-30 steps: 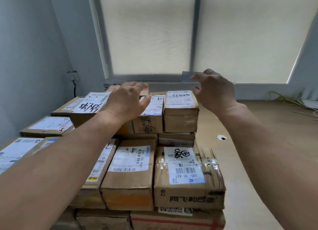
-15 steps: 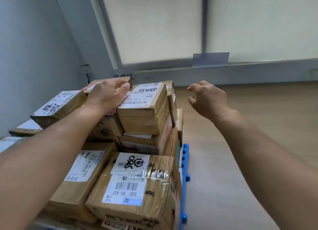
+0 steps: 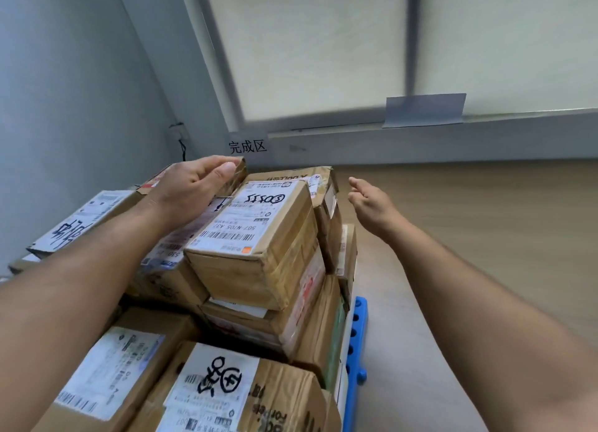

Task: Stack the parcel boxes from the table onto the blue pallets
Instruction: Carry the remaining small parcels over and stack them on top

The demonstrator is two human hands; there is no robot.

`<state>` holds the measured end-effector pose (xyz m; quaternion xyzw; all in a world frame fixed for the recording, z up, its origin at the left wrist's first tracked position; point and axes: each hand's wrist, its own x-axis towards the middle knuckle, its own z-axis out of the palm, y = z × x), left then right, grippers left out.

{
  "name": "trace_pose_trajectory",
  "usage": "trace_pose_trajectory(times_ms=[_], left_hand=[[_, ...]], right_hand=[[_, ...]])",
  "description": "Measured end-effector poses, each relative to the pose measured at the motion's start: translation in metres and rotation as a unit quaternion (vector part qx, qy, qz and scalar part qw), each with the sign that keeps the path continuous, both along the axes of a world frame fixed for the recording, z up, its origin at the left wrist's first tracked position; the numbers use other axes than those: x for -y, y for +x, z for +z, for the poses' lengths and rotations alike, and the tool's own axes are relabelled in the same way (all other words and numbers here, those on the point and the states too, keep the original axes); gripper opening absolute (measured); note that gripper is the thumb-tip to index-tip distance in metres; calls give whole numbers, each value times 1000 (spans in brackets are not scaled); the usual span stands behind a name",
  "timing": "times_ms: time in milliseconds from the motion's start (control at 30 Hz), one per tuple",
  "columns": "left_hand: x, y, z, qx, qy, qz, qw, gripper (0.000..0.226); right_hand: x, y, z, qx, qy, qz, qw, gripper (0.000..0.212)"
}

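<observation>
The parcel boxes [image 3: 301, 302] are stacked in several layers on a blue pallet [image 3: 355, 350], which lies on the wooden floor [image 3: 469, 221] in the corner of the room. Only the right edge of the pallet shows: it is blue plastic with a row of round holes. All boxes are brown cardboard with square edges. Many are wrapped in shiny clear tape and have white printed labels on the upper face.

The top box [image 3: 259, 240] is highest in the stack. Its long axis runs away from the person and a little to the right, and the writing on its label is upside down for the viewer. Its near end is wrinkled under the tape. In front and lower lies a box with a black scribble [image 3: 223, 380] on its label.

The left hand [image 3: 191, 192] rests on the rear box [image 3: 237, 181], just left of the top box. Its fingers [image 3: 210, 166] are close together and almost straight, and they reach to the far corner of that box. The right hand [image 3: 372, 205] hangs in the air to the right of the stack and touches nothing; its fingers are loosely bent and hold nothing.

On the wall behind the stack hangs a white sign [image 3: 247, 146] with three characters. Above it is a pale window blind [image 3: 307, 43], and a grey card [image 3: 424, 109] stands on the sill
</observation>
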<state>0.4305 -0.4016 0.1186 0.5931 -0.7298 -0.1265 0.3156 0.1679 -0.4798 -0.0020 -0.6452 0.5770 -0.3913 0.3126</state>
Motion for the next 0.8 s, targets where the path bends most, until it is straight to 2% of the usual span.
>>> trace_pose_trajectory(times_ms=[167,267,367,467,600,700,800], left_hand=[[15,-8,-7,32,23,-17,999,32],[18,-8,-7,45,48,-15,998,30],[20,-10,-7,39,66,-11,997,31],[23,-9,-9,43,89,-8,995,28],[26,-3,-10,45,120,12,992,43],[25,-2,-10,39,131,35,990,48],[23,-8,-11,13,108,19,994,39]], right_hand=[[22,7,-11,118,61,46,990,57],[27,11,-11,149,66,72,984,50],[27,12,-10,144,59,74,985,32],[28,12,-12,122,49,67,989,27],[24,9,-15,131,46,56,989,28],[19,5,-22,145,53,13,988,34],[15,0,-38,66,83,5,994,45]])
